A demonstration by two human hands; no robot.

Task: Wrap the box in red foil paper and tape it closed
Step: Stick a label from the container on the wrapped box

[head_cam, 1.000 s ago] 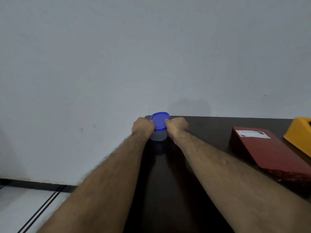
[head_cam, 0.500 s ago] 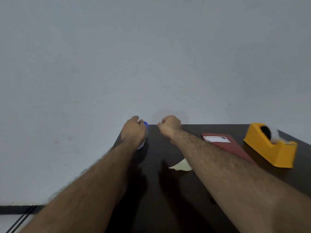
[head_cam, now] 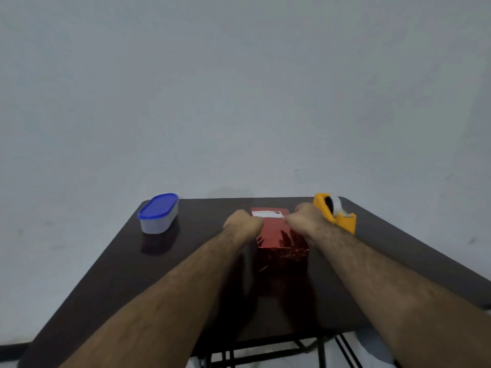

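A box wrapped in shiny red foil (head_cam: 279, 241) lies on the dark table (head_cam: 132, 261), its long side pointing away from me, with a white label at its far end. My left hand (head_cam: 243, 224) grips the box's left side and my right hand (head_cam: 305, 220) grips its right side, both near the far end. The fingers of both hands are curled around the box. A yellow tape dispenser (head_cam: 336, 215) with a roll of clear tape stands just right of my right hand.
A clear plastic container with a blue lid (head_cam: 158, 213) stands at the table's far left corner. A plain grey wall rises right behind the table. The table's front edge and black metal legs (head_cam: 265, 351) show between my forearms.
My hands left the blue-lidded container at the far left and moved right onto the red box. The view swung right and down, so the container now stands alone.
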